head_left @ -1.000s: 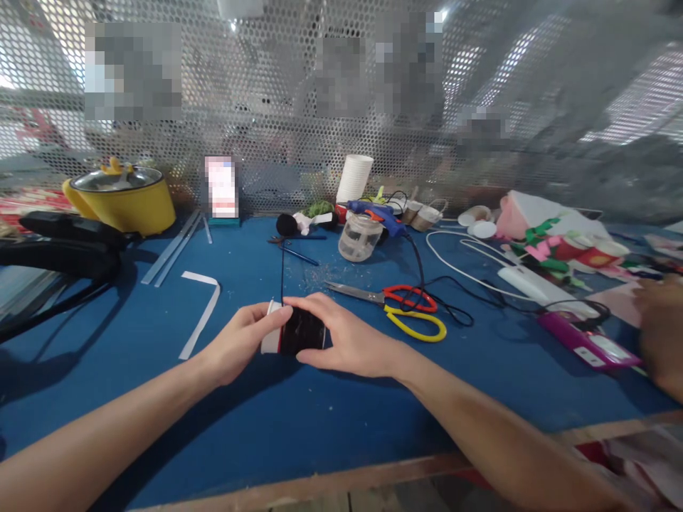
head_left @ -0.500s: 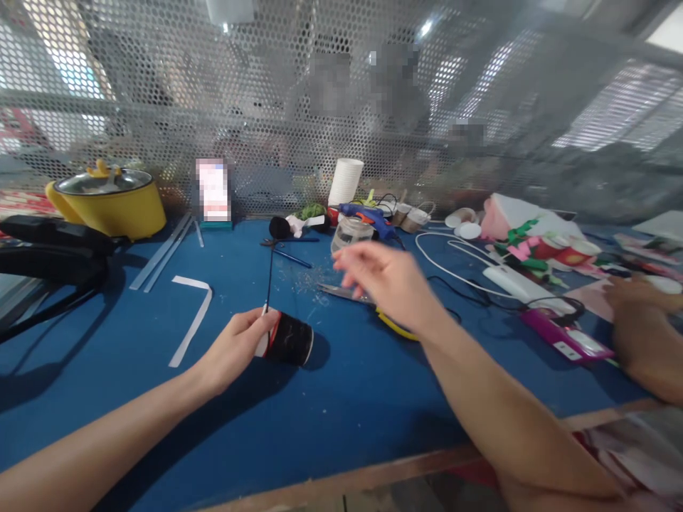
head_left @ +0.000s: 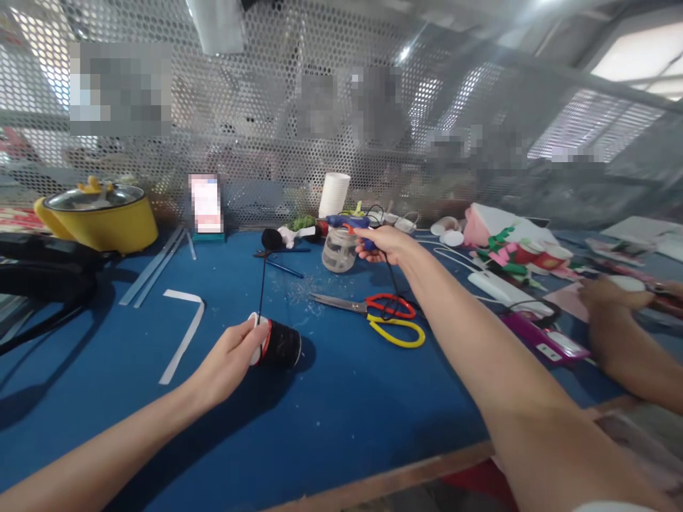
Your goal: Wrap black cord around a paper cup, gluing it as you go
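My left hand [head_left: 229, 354] is closed around the rim end of a paper cup [head_left: 282, 345] lying on its side, its wall wrapped in black yarn with a red edge. From the cup a black yarn strand [head_left: 262, 288] runs up toward a black ball of yarn [head_left: 272, 239]. My right hand [head_left: 388, 245] is wrapped round the handle of a blue glue gun [head_left: 346, 221], whose body lies over a clear jar [head_left: 338, 257]. Below that hand lie open scissors [head_left: 368, 307] with one red and one yellow handle loop. The gun's dark cord hangs down by the scissors.
A white paper strip [head_left: 184, 341] and blue pliers [head_left: 282, 267] lie on the blue table. At left stands a yellow pot [head_left: 104, 220]; behind is a phone [head_left: 206, 206]. Another person's hand [head_left: 613, 302] is at right, near a purple power strip [head_left: 547, 338].
My right hand has moved forward from above the scissors and taken hold of the glue gun. My left hand keeps the cup. The view has shifted slightly.
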